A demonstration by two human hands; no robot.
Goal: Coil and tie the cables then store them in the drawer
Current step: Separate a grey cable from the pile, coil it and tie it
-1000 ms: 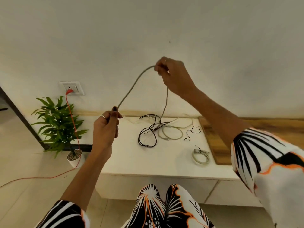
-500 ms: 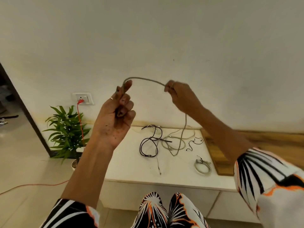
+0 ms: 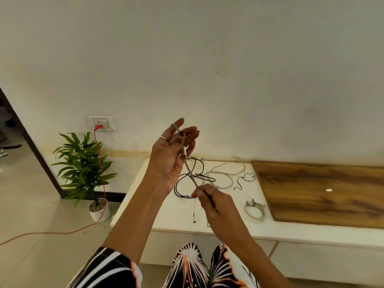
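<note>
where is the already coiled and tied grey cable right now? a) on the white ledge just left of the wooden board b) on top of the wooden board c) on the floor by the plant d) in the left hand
a: the coiled grey cable lies on the white ledge, just left of the wooden board, with neither hand touching it.

You have one view only: a wide-angle head camera, looking forward and down. It faces the wall (image 3: 207, 59) and the white counter (image 3: 166, 217) below it, with both raised hands close in the foreground.
</note>
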